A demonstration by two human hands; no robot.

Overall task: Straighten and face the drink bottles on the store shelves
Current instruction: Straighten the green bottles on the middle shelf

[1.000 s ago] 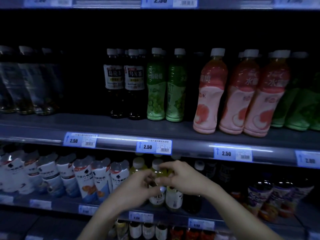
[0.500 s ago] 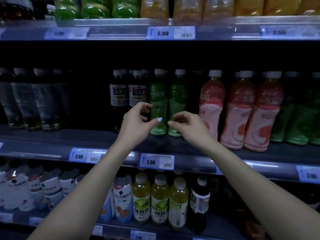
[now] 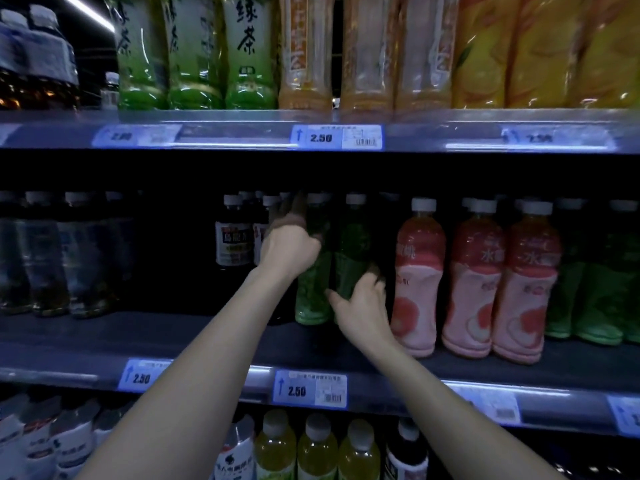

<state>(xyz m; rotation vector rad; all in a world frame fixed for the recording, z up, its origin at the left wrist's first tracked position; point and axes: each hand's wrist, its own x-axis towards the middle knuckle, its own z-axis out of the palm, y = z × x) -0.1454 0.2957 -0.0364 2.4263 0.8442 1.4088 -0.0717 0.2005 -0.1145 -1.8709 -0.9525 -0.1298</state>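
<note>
Two green drink bottles with white caps stand side by side on the middle shelf (image 3: 104, 336). My left hand (image 3: 289, 251) is wrapped around the upper body of the left green bottle (image 3: 313, 292). My right hand (image 3: 362, 308) grips the lower body of the right green bottle (image 3: 351, 247). Both bottles stand upright. Dark tea bottles (image 3: 232, 242) with white labels stand just left of my left hand. Three pink peach drink bottles (image 3: 417, 271) stand to the right.
Clear bottles (image 3: 45, 258) fill the left of the middle shelf and more green bottles (image 3: 588, 292) the far right. Green tea and orange bottles line the top shelf (image 3: 346, 116). Yellow and white-labelled bottles stand on the shelf below. Price tags (image 3: 310, 389) run along the shelf edges.
My hands rose from the lower shelf's yellow bottles to the middle shelf. They then closed on the two green bottles, and the view tilted upward.
</note>
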